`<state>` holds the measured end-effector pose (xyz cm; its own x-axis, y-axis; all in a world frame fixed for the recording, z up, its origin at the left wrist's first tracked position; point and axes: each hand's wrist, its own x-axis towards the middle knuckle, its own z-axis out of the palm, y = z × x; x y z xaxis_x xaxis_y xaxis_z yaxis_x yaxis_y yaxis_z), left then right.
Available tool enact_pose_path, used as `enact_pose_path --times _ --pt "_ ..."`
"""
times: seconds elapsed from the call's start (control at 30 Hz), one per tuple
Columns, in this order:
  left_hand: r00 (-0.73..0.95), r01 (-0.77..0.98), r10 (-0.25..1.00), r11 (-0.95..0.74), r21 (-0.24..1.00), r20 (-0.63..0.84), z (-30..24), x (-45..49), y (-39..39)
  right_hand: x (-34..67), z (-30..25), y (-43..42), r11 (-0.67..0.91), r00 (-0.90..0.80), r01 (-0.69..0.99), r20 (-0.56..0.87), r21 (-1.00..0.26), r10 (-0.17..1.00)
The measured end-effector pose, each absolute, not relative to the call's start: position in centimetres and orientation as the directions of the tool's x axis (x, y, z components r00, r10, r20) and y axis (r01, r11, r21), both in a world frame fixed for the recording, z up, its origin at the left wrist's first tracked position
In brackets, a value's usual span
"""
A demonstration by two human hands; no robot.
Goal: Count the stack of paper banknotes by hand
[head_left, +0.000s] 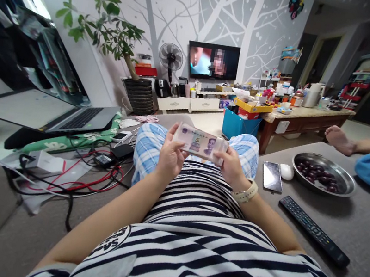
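Observation:
Above my lap, both hands hold a stack of banknotes [196,141], with a pale purple 5 note on top. The printed portrait lies toward its right end. My left hand [171,156] grips the left end, thumb over the top face and fingers behind. At the right end, my right hand [231,163] is closed on the stack, thumb at its lower edge; a pale watch [245,192] is on that wrist. What the fingers behind the notes do is hidden. Blue checked trousers [148,149] show under the hands.
Right on the sofa lie a phone [272,176], a white mouse [286,172], a remote [314,230] and a metal bowl [348,185] of dark fruit. Tangled cables [108,178] and a laptop [86,119] are left. Another person's foot [339,139] rests beyond the bowl.

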<state>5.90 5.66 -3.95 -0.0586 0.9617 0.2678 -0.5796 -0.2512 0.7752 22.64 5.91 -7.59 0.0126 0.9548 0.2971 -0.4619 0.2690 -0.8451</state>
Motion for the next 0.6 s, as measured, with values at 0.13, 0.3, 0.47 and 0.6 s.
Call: enact_pose_path --times 0.13,0.3,0.47,0.6 --pt "0.069 -0.417 0.993 -0.056 0.907 0.093 -4.7 4.0 5.6 26.5 -3.9 5.6 0.468 -0.067 -0.142 0.480 -0.872 0.875" --pt "0.313 -0.363 0.950 0.110 0.925 0.010 -5.1 3.8 4.2 27.9 0.0 4.6 0.573 -0.180 0.045 0.557 -0.818 0.810" --pt "0.169 -0.470 0.973 -0.061 0.881 0.158 -4.2 4.8 3.3 25.2 0.0 4.5 0.511 -0.102 -0.251 0.547 -0.822 0.831" --pt "0.102 -0.603 0.989 -0.023 0.798 0.105 -4.5 6.4 2.3 20.8 -2.3 3.6 0.492 -0.019 -0.577 0.613 -0.652 0.790"
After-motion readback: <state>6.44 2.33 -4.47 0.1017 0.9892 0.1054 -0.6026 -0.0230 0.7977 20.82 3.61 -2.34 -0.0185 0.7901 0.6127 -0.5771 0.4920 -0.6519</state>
